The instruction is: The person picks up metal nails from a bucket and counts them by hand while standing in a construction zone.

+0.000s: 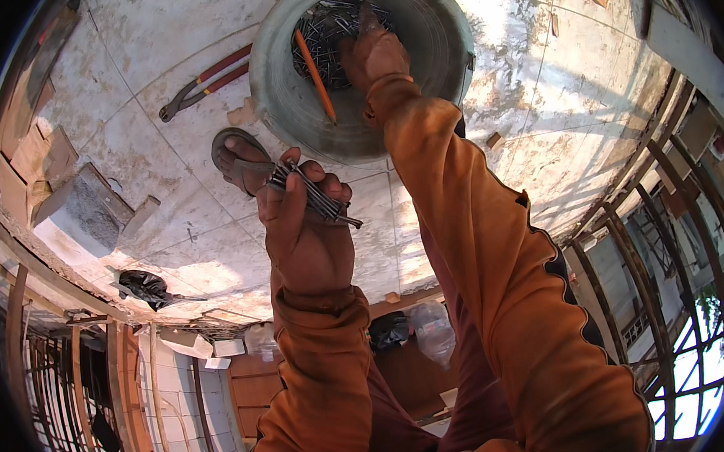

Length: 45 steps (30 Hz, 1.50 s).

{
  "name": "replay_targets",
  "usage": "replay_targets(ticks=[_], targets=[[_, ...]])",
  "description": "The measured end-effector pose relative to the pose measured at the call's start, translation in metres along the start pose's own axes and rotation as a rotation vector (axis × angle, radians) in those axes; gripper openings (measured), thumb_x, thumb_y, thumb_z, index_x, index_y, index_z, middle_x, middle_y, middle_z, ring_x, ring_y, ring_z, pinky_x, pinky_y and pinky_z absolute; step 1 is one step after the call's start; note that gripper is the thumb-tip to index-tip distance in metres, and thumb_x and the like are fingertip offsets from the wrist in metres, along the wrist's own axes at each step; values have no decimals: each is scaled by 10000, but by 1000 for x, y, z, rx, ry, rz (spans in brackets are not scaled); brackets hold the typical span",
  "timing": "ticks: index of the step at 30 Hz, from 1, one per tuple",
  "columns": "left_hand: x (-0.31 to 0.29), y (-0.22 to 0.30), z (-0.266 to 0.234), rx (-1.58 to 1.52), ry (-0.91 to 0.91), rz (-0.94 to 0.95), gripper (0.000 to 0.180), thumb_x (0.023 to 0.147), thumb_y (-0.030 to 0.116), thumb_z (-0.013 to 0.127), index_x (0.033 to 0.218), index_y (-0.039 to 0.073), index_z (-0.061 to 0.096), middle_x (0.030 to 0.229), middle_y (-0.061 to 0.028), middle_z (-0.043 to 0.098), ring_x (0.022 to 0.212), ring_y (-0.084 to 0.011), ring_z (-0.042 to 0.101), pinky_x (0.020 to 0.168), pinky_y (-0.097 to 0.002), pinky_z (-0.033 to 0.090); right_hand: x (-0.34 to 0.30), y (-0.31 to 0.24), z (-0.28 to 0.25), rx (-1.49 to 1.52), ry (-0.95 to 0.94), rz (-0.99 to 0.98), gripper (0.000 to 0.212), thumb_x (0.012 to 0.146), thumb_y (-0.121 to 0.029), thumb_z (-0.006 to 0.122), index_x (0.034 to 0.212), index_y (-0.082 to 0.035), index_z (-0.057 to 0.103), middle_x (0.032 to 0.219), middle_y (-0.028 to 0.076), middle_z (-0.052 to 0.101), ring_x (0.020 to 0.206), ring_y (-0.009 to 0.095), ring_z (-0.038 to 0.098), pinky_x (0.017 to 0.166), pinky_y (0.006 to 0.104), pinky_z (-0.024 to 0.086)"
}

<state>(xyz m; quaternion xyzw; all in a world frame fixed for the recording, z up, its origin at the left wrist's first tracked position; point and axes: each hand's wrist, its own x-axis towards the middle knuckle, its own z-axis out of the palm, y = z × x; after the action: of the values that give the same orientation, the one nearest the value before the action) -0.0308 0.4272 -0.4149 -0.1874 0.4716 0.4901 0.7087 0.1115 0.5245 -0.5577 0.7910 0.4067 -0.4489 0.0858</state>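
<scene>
**Stained, sunlit floor lay around a grey-green bucket of nails**

On the person's side of the bucket, the left hand was curled closed around a bundle of dark nails, their ends sticking out past the fingers. Beyond it, a sandalled foot stood just beside the bucket.

The right hand reached down inside the bucket, its fingers touching the loose nails at the bottom; whether it gripped any, I could not tell. An orange stick, like a pencil, leaned there, left of that hand.

Left of the bucket lay a red-handled cutting tool; any marking on it was too small to read. Farther out, a black plastic bag lay left of the bucket, on the person's side, and wooden posts stood well to its right.
</scene>
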Motion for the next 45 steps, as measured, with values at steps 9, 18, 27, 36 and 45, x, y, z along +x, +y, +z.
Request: replay_targets(ticks=[9, 18, 27, 36, 45], targets=[[1, -3, 4, -2, 5, -14, 272, 987, 161, 468, 1244, 74, 481, 990, -41, 564, 852, -167, 535, 780, -328, 465, -30, 22, 40, 6, -128, -175, 303, 854, -260, 528, 1047, -58, 645, 929, 254, 660, 916, 411, 641, 814, 455, 511], [0, -5, -2, 12, 43, 12, 291, 955, 151, 525, 1225, 49, 490, 948, -52, 604, 834, -180, 580, 761, -349, 476, -54, 37, 27, 9, 62, -141, 344, 857, -308, 545, 1087, -71, 637, 930, 239, 660, 876, 409, 640, 806, 473, 502], [2, -5, -8, -2, -37, 11, 289, 990, 156, 465, 1263, 61, 487, 1012, -49, 597, 881, -170, 562, 808, -332, 454, 22, 36, 2, -361, -9, 12, 251, 841, -214, 574, 981, -63, 718, 1025, 210, 674, 979, 360, 653, 851, 424, 526], [1, -1, -7, -36, -18, 20, 299, 980, 163, 489, 1261, 59, 487, 992, -43, 596, 872, -171, 561, 806, -339, 448, 10, 57, 13, -214, -78, -97, 346, 800, -252, 632, 983, 37, 682, 1004, 250, 664, 973, 390, 645, 845, 421, 522], [-3, 5, -9, -47, 12, 40, 294, 975, 161, 500, 1250, 57, 492, 987, -42, 594, 865, -172, 554, 791, -346, 439, -11, 57, 6, -187, -44, -69, 435, 779, -363, 640, 949, 37, 668, 968, 286, 644, 952, 419, 622, 847, 433, 501]])
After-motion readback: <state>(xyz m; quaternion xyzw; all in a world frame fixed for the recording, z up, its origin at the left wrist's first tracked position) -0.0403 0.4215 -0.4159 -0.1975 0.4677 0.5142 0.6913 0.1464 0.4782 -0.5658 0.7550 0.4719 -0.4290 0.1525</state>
